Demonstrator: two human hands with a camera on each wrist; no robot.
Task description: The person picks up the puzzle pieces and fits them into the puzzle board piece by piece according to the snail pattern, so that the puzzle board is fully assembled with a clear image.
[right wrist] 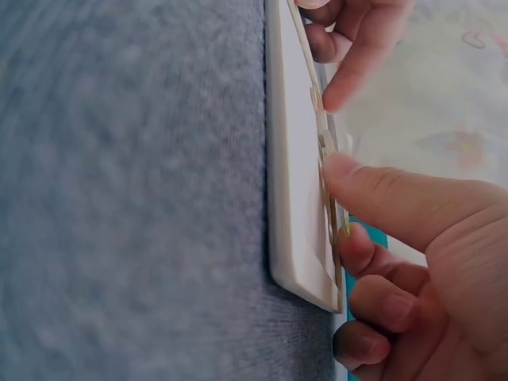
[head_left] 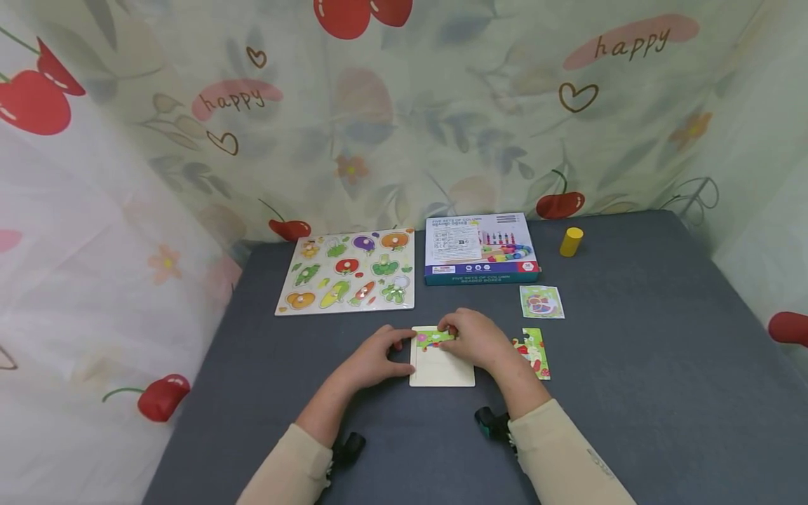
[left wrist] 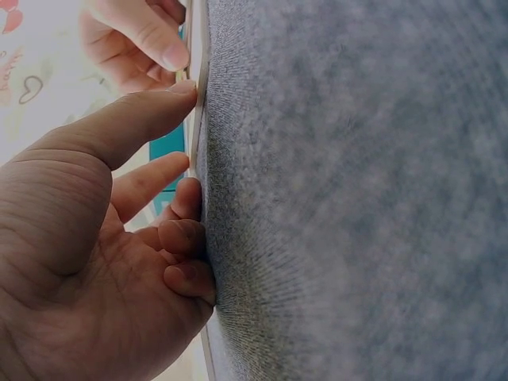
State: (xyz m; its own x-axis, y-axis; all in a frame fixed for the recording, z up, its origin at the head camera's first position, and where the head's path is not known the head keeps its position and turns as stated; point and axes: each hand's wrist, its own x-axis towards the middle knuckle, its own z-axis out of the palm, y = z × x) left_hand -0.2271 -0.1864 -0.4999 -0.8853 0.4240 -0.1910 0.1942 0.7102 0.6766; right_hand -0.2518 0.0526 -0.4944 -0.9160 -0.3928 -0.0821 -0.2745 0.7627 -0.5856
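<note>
A cream puzzle board (head_left: 442, 370) lies flat before me, with colourful green puzzle pieces (head_left: 429, 339) along its top. My left hand (head_left: 371, 359) is at the board's left side. Its thumb and index finger, both fairly straight, touch the edge; the other fingers curl under in the left wrist view. With thumb and index finger, my right hand (head_left: 478, 340) pinches a thin puzzle piece (right wrist: 346, 222) at the board's upper right. The fingers partly hide that piece. Right of the board, partly behind my right wrist, lies a green and red group of puzzle pieces (head_left: 536, 354).
A small picture card (head_left: 541, 303) lies beyond the loose pieces. At the back are a vegetable peg board (head_left: 346, 272), a boxed bead set (head_left: 480, 249) and a yellow cylinder (head_left: 571, 242). A printed curtain (head_left: 404, 126) hangs behind the grey table (head_left: 631, 393).
</note>
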